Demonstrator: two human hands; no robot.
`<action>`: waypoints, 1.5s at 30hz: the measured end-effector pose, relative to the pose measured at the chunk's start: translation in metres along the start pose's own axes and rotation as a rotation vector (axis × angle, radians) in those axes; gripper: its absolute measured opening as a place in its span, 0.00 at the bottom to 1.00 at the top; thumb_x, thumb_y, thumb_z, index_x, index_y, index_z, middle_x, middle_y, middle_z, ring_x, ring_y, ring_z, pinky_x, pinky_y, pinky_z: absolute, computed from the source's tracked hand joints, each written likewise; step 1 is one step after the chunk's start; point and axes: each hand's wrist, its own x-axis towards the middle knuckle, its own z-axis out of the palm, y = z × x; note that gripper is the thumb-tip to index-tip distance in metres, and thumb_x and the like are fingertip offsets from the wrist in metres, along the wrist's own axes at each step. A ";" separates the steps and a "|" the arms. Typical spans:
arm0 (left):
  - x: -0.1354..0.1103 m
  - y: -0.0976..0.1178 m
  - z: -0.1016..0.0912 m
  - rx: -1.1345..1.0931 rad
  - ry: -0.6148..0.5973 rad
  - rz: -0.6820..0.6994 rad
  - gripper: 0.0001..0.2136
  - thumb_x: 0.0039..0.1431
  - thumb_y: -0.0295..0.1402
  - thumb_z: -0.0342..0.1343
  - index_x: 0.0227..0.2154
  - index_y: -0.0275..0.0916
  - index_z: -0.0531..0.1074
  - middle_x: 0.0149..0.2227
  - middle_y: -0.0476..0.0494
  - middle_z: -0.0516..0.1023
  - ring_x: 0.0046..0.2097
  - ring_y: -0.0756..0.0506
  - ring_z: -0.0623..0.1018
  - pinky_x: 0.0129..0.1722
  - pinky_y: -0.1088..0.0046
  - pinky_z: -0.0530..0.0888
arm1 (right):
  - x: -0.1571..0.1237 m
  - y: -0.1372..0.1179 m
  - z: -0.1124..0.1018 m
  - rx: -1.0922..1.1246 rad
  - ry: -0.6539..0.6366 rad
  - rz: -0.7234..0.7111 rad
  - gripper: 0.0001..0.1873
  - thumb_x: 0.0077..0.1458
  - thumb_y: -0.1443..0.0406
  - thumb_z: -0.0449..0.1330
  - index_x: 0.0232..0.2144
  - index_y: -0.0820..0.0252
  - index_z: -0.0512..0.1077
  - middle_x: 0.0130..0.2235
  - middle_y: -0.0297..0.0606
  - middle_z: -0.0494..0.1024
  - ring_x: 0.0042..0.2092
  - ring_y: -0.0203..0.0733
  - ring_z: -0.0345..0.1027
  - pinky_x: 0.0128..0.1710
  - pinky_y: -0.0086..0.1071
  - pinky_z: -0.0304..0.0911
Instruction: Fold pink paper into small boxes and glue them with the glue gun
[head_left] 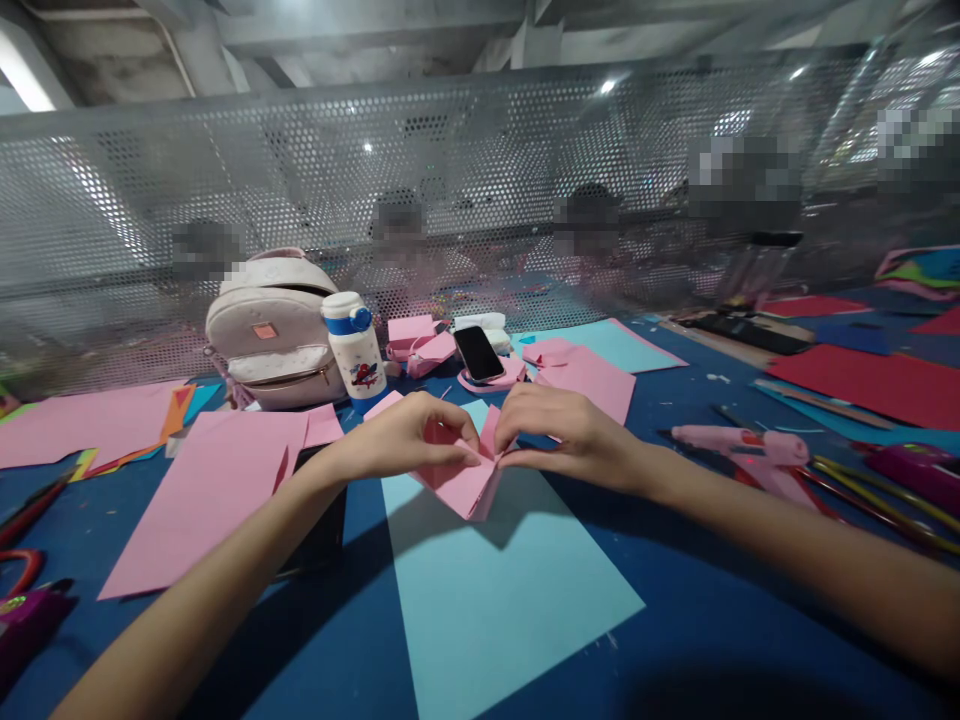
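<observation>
A folded piece of pink paper [461,485] is held between my two hands, over a light blue sheet [510,610] on the blue table. My left hand [416,432] pinches its left side, thumb and fingertips on the fold. With closed fingertips, my right hand [559,430] grips the paper's right upper edge. The paper is creased, with a corner pointing down toward me. Just beyond it lie a phone [480,354] and small pink paper pieces [420,343].
A pink glue gun [750,447] lies on the right beside red sheets [877,385]. On the left are a pink sheet [217,490] and scissors [26,530]. A pale backpack [274,325] and a bottle [355,350] stand against a perforated metal screen [465,150]; people sit behind it.
</observation>
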 end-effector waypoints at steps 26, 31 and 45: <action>0.001 -0.002 0.001 0.006 0.011 -0.008 0.07 0.60 0.33 0.60 0.34 0.35 0.79 0.33 0.47 0.80 0.37 0.48 0.75 0.39 0.75 0.68 | 0.002 -0.001 -0.001 -0.097 -0.030 -0.040 0.09 0.66 0.61 0.58 0.36 0.60 0.74 0.35 0.38 0.79 0.39 0.40 0.67 0.44 0.36 0.60; 0.001 -0.001 0.002 -0.007 0.010 -0.009 0.07 0.60 0.34 0.60 0.34 0.35 0.79 0.33 0.47 0.79 0.36 0.49 0.74 0.39 0.75 0.68 | 0.001 -0.002 0.000 -0.123 -0.026 -0.056 0.08 0.65 0.61 0.59 0.36 0.60 0.72 0.35 0.37 0.78 0.38 0.39 0.66 0.42 0.34 0.58; 0.002 -0.002 0.004 0.014 0.008 -0.014 0.07 0.59 0.34 0.60 0.34 0.35 0.79 0.34 0.46 0.80 0.37 0.48 0.75 0.39 0.74 0.68 | 0.000 -0.003 0.002 -0.143 -0.015 -0.106 0.04 0.64 0.65 0.60 0.38 0.60 0.72 0.35 0.36 0.78 0.38 0.37 0.66 0.41 0.32 0.57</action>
